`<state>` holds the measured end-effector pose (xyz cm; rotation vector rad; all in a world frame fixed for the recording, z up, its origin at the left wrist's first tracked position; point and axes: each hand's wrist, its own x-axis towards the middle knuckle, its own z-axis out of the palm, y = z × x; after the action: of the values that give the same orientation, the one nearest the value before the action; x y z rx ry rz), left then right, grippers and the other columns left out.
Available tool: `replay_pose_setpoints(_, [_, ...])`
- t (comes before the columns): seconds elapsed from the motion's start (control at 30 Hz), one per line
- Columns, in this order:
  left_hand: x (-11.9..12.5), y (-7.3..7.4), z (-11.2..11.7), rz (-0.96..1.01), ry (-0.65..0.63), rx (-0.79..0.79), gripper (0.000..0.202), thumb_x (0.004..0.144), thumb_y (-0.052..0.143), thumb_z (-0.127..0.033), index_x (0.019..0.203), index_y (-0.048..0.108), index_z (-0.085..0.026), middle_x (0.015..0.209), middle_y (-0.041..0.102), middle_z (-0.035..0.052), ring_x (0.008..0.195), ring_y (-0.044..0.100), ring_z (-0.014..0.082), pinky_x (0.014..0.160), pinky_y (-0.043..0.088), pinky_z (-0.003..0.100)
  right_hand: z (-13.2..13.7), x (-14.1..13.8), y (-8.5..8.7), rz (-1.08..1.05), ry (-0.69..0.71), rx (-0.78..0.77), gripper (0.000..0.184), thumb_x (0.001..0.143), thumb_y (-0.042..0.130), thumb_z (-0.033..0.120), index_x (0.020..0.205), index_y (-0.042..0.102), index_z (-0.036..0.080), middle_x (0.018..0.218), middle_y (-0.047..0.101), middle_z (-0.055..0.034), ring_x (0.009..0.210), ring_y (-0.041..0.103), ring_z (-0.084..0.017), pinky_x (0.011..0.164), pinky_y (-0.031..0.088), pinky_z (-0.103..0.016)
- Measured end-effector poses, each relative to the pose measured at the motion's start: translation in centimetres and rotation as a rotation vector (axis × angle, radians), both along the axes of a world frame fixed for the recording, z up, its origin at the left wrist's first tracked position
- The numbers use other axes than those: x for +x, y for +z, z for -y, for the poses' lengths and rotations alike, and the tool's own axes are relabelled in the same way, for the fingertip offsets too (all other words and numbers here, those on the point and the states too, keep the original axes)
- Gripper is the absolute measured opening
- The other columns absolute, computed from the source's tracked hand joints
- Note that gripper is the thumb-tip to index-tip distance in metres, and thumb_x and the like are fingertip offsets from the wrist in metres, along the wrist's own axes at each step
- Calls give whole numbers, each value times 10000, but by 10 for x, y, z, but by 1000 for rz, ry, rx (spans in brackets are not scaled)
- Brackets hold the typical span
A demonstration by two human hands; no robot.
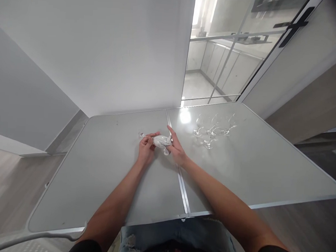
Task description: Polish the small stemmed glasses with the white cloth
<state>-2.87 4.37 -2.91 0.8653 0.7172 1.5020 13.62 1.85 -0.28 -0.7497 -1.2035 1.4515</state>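
A clear stemmed wine glass (151, 137) is held on its side above the grey folding table (99, 175), its foot pointing left. My left hand (146, 147) grips the stem. My right hand (176, 148) presses a white cloth (163, 142) that is stuffed into and wrapped around the bowl. Both hands are near the table's middle seam.
Three more clear stemmed glasses (212, 129) stand upright in a cluster at the table's far right. A white wall lies behind the table, and a glass door with a black handle (293, 25) is to the right. Wooden floor surrounds the table.
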Motion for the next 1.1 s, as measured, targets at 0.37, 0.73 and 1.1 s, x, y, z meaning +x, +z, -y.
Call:
replay_pose_setpoints(0.37, [0, -3, 0, -88, 132, -20, 286, 696, 856, -395, 764, 727, -149, 992, 731, 98, 834, 674, 178, 726, 528, 292, -8, 6, -3, 99, -37, 69, 769, 867, 488, 227, 1579, 203, 281, 901, 631, 3, 756, 584, -161, 824, 521, -359])
replay_pose_setpoints(0.73, [0, -5, -4, 29, 129, -106, 267, 727, 839, -363, 713, 659, -166, 743, 653, -3, 664, 592, 93, 644, 479, 209, 0, 6, 2, 500, 78, 498, 719, 896, 464, 195, 1577, 242, 259, 1101, 655, -59, 917, 618, -215, 1113, 354, -553])
replay_pose_setpoints(1.1, [4, 8, 4, -1, 19, 59, 296, 807, 764, -449, 924, 742, -178, 1112, 733, 127, 1136, 656, 266, 955, 510, 381, -4, -4, -5, -223, 83, -255, 699, 877, 535, 282, 1535, 299, 299, 970, 671, -25, 857, 642, -203, 862, 544, -441])
